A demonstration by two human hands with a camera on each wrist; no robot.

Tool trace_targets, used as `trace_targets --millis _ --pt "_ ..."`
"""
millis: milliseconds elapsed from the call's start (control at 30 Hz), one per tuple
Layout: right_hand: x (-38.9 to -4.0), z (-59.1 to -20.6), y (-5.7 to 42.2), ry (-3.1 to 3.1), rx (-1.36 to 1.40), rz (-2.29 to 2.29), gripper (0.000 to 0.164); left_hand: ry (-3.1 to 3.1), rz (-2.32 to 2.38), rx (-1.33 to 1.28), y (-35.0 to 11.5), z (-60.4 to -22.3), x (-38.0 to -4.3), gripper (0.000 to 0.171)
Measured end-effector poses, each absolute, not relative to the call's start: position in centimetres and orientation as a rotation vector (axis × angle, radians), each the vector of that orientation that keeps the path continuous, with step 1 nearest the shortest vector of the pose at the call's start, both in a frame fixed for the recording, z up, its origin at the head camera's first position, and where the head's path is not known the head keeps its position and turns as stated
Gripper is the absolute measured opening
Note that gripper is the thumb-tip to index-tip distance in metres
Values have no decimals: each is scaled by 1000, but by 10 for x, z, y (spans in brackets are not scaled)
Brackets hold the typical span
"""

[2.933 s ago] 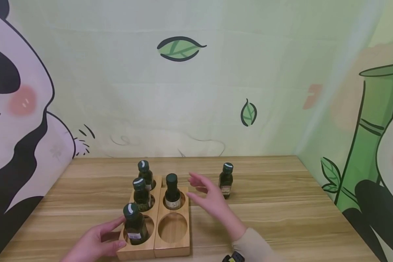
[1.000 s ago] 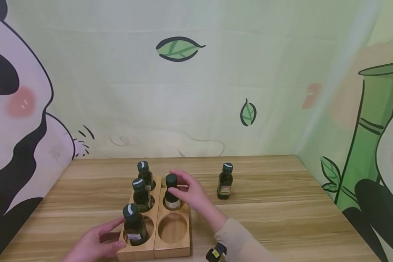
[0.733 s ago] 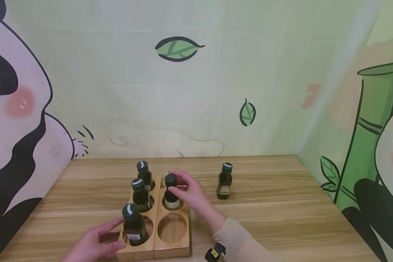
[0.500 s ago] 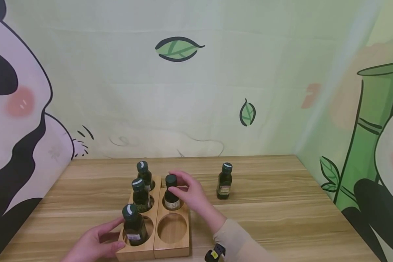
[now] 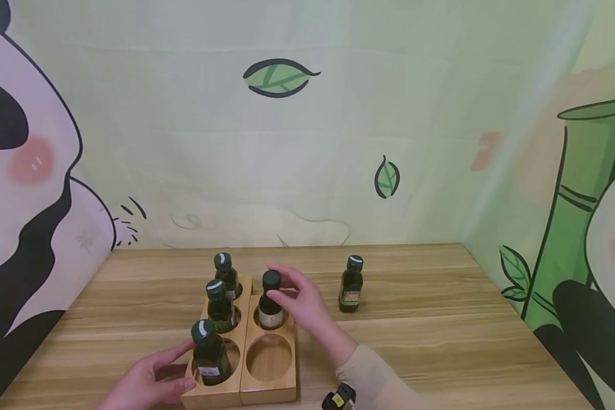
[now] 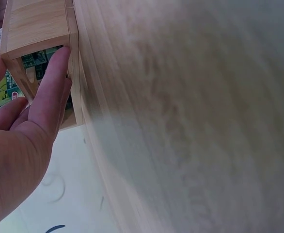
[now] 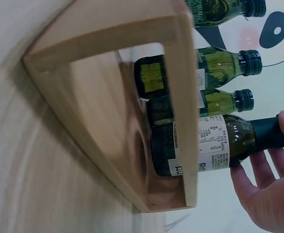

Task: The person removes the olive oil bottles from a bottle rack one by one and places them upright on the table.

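A two-column wooden bottle rack (image 5: 269, 393) with round holes stands on the table. My left hand (image 5: 151, 376) holds its near left corner, thumb at the front edge and fingers along the side. My right hand (image 5: 307, 302) pinches the neck of a dark glass bottle (image 7: 212, 145) with a white label, fingers behind and thumb in front. This bottle stands in the far hole of the right column, its lower end visible inside the frame in the right wrist view. The near right hole (image 5: 269, 359) has nothing in it.
Three dark green bottles fill the left column: a near one (image 5: 210, 353), a middle one (image 5: 220, 307) and a far one (image 5: 226, 276). Another bottle (image 5: 351, 285) stands alone on the wooden table (image 5: 430, 319), right of the rack. A printed cloth backdrop (image 5: 312, 142) closes off the back.
My right hand has moved left from beside the rack onto the bottle's neck. Since half a second ago, hand and bottle have shifted slightly right and up. The left hand keeps its place.
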State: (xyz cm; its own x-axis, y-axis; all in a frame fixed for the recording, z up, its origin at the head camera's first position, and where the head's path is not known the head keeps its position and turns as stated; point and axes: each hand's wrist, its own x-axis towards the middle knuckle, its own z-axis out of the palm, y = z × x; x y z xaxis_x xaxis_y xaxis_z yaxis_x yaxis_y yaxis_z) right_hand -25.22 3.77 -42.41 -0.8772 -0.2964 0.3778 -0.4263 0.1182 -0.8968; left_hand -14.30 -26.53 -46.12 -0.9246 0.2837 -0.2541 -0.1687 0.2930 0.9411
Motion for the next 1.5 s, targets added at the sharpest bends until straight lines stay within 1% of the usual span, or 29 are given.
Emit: trace_targets --millis 367,600,733,1000,1267,1500 --pt "-247 -409 42 -2178 717 1940 47 2198 1678 111 -264 -460 -142 81" --pt "-242 -398 50 -2189 712 1935 45 2184 1672 86 -264 -459 -142 81" --pt "-239 -391 56 -2167 741 1927 44 2171 1688 103 -265 -460 -142 80" --pt "-234 -379 71 -2127 728 1905 47 2165 1726 139 -266 -463 -141 76" --pt "-230 -378 86 -2120 705 1864 47 2143 1731 149 -267 -465 -143 73" --pt "-227 -382 100 -2078 705 1840 47 2146 1733 150 -267 -464 -143 75"
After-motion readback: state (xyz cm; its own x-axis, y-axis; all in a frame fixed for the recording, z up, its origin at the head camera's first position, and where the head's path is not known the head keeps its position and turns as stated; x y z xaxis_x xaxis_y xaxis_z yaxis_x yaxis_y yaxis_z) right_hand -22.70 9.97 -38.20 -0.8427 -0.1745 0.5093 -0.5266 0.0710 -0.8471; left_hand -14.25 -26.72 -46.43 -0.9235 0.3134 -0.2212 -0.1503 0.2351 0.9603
